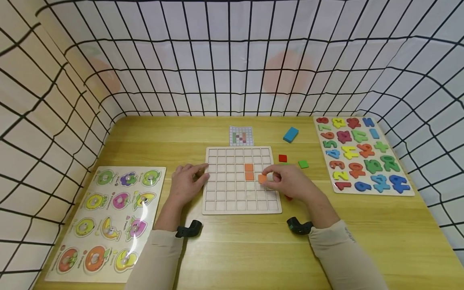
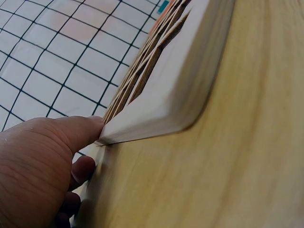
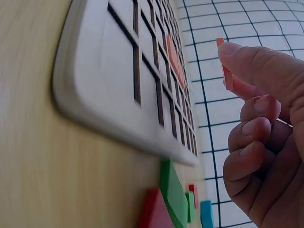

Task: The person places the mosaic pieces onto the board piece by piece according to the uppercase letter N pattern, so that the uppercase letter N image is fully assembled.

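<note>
A light wooden grid board (image 1: 225,196) lies mid-table, with two orange square tiles (image 1: 249,171) set in its cells. Between thumb and forefinger, my right hand (image 1: 295,181) pinches another orange tile (image 3: 228,76) above the board's right part. My left hand (image 1: 185,183) touches the board's left edge with thumb and forefinger, its other fingers loosely bent. Right of the board lie a red tile (image 1: 282,158) and a green tile (image 1: 303,164); more red and green pieces are partly hidden by my right hand. A small pattern card (image 1: 241,136) with coloured squares lies behind the board.
A fruit puzzle board (image 1: 121,205) lies at the left. At the right is a number puzzle board (image 1: 362,155) with colourful pieces. A blue block (image 1: 291,135) stands behind the loose tiles. Black wire mesh (image 1: 246,56) surrounds the table's back and sides.
</note>
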`<state>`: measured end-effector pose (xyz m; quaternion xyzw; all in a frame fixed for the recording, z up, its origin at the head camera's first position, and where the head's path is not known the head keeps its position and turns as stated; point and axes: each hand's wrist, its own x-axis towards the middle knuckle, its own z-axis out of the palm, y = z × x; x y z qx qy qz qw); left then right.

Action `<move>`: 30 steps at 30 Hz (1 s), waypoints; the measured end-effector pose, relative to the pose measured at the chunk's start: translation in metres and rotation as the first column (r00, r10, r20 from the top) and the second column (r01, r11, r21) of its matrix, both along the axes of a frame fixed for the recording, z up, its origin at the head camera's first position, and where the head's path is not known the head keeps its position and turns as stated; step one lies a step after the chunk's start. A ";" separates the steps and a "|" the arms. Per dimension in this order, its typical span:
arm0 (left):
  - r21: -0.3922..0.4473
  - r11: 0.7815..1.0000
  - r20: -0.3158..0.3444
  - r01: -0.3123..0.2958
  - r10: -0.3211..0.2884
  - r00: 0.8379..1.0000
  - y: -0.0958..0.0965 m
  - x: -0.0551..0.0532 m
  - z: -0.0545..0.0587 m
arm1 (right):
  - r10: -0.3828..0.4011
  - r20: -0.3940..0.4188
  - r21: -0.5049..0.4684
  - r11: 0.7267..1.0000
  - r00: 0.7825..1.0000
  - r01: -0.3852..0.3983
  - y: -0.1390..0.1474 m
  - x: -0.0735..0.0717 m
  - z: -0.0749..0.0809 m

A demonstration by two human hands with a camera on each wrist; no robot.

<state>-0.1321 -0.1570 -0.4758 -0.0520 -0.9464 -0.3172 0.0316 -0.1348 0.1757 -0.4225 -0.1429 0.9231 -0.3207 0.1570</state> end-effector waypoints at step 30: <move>-0.011 1.000 -0.009 0.004 -0.004 1.000 0.000 0.000 0.000 | 0.035 -0.009 0.007 0.999 0.999 -0.035 -0.033 0.003 -0.024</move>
